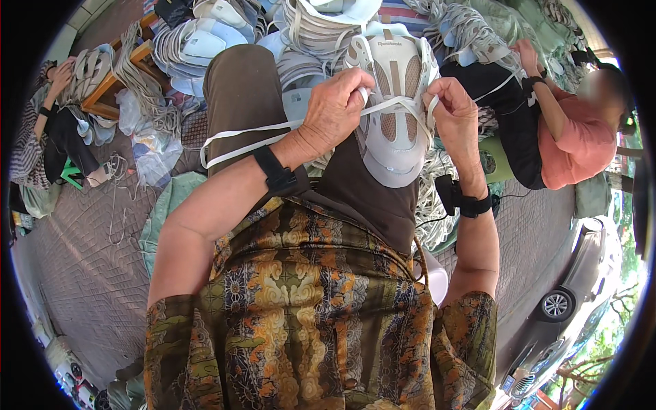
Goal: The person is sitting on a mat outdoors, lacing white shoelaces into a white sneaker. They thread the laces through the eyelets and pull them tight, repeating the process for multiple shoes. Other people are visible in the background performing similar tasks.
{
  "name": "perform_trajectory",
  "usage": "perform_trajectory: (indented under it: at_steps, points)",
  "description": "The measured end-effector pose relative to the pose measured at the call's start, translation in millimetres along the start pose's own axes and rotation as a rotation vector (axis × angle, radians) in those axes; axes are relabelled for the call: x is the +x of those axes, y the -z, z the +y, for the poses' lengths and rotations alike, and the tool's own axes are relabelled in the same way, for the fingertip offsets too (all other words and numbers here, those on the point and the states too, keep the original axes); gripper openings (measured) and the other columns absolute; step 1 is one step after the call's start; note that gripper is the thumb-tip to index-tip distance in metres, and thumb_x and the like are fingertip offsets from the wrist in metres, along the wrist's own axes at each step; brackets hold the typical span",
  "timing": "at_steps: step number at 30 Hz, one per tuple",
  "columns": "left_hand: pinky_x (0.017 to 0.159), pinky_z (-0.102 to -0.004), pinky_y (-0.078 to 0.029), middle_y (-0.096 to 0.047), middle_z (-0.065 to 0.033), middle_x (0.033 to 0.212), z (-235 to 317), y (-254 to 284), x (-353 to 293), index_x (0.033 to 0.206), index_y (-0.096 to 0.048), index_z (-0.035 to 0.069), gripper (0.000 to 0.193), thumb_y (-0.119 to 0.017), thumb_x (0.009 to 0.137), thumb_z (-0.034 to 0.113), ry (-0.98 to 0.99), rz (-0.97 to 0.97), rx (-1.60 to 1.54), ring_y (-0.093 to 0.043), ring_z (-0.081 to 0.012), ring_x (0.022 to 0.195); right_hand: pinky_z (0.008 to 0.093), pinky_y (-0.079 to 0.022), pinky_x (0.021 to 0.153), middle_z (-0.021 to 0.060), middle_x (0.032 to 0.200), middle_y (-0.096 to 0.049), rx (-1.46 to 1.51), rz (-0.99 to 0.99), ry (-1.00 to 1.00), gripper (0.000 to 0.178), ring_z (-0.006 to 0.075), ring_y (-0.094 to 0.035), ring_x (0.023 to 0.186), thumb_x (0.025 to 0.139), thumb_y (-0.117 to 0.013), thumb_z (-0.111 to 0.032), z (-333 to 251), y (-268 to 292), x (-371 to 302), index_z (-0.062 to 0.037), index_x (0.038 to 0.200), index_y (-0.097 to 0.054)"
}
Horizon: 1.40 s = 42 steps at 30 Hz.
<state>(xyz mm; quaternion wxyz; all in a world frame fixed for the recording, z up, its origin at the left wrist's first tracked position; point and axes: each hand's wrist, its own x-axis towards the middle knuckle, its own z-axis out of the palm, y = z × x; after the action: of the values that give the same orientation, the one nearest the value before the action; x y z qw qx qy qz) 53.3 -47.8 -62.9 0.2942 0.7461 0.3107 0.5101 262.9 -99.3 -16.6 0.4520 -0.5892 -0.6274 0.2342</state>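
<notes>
A pale grey and white shoe upper (393, 154) with tan mesh panels rests on my right thigh, its rounded toe toward me. A flat white shoelace (254, 131) crosses over its tongue in the middle. My left hand (335, 109) is closed on one part of the lace at the upper's left side, and a long loop trails from there over my left knee. At the right edge, my right hand (452, 113) pinches the other part of the lace. The lace looks drawn fairly straight between the hands. No sole shows on the upper.
Stacked shoe uppers (321, 31) and bundled laces fill the space ahead. A wooden stool (140, 58) stands at the left, near another person's hands. On the right sits a co-worker in a salmon top (577, 140), also handling lace. A parked car (557, 307) stands farther right.
</notes>
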Motion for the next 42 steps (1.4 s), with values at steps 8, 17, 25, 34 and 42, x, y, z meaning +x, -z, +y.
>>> perform_trajectory:
  at_steps: [8, 17, 25, 34, 42]
  points:
    - [0.066, -0.0407, -0.049, -0.06, -0.0142, 0.083, -3, -3, -1, 0.095, -0.054, 0.006, 0.02, -0.05, 0.08, -0.005, -0.09, -0.027, 0.076, -0.061, -0.0362, 0.076, 0.0175, -0.037, 0.061, -0.0085, 0.077, -0.052, -0.039, -0.029, -0.011, 0.007, -0.0001, -0.044, 0.069, 0.088, -0.06, 0.001, 0, 1, 1, -0.0052, 0.088, -0.056]
    - [0.063, -0.0464, -0.044, -0.054, -0.0154, 0.064, -12, -7, 17, 0.097, -0.053, 0.007, 0.022, -0.051, 0.077, -0.002, -0.056, -0.208, 0.101, -0.059, -0.0376, 0.068, 0.025, -0.041, 0.057, 0.0047, 0.066, -0.049, -0.485, -0.161, 0.281, 0.012, 0.007, -0.047, 0.062, 0.083, -0.056, 0.004, -15, 3, 15, -0.0029, 0.092, -0.054]
    - [0.067, -0.0427, -0.048, -0.06, -0.0124, 0.079, -9, 27, 34, 0.102, -0.056, 0.008, 0.026, -0.051, 0.079, -0.003, -0.17, -0.357, 0.075, -0.06, -0.0339, 0.074, 0.0397, -0.05, 0.068, 0.0152, 0.084, -0.06, -0.655, -0.356, 0.401, 0.021, 0.037, -0.06, 0.078, 0.076, -0.053, -0.002, -39, 55, 46, -0.0035, 0.096, -0.059]
    - [0.088, -0.04, -0.044, -0.057, -0.0075, 0.093, -18, 18, 79, 0.092, -0.064, 0.005, 0.023, -0.063, 0.076, 0.021, -0.619, -0.596, 0.485, -0.055, -0.0247, 0.1, 0.0403, -0.04, 0.092, 0.0099, 0.087, -0.052, -0.854, -0.648, 0.821, 0.019, 0.0284, -0.053, 0.097, 0.07, -0.071, -0.008, -54, 27, 69, -0.0051, 0.082, -0.057]
    - [0.082, -0.0412, -0.05, -0.064, -0.013, 0.086, -2, 18, 92, 0.086, -0.066, 0.001, 0.024, -0.07, 0.071, 0.02, -0.596, -0.933, 0.426, -0.063, -0.03, 0.091, 0.0383, -0.039, 0.092, 0.0041, 0.082, -0.055, -0.926, -0.837, 0.911, 0.018, 0.0225, -0.056, 0.091, 0.063, -0.076, -0.013, -44, 36, 77, -0.0072, 0.076, -0.065]
